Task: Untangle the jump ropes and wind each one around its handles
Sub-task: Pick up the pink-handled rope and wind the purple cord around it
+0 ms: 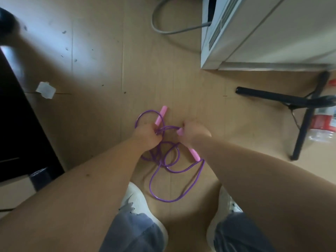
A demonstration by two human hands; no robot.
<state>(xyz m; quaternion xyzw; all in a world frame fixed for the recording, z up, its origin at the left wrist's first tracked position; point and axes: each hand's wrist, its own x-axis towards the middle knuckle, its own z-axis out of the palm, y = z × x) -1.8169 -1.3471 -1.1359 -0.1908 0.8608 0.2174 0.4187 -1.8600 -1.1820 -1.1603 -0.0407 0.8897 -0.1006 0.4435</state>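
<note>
Down on the floor (101, 106), just ahead of my left shoe (134, 195) and right shoe (225, 199), lies the rope (160, 190), purple and in loose, tangled loops. One long loop runs back toward me and ends between the shoes. Smaller loops cross each other just under my hands, and one arc curves out to the left of my left hand (147, 135).

That hand is clenched on a bunch of rope strands at the foot of the far handle (161, 115), which is pink and sticks up and away from the fist, tilted right. Whether the fingers also hold that handle I cannot tell.

My right hand (195, 132) is wrapped round the near handle (194, 154), also pink. A short end shows on the side facing the left hand. The longer end juts out below the wrist, where the rope leaves it and drops into the long loop. A few strands stretch between the two hands, which are near each other but apart.

To the right, a black stand (283, 99) spreads its legs on the floor, with a red-labelled bottle (323, 124) beside it at the frame edge. Beyond it stands a white slatted unit (236, 33), and a grey cable (163, 30) curves from it across the floor. A small white scrap (45, 90) lies to the left, near dark furniture (18, 124).
</note>
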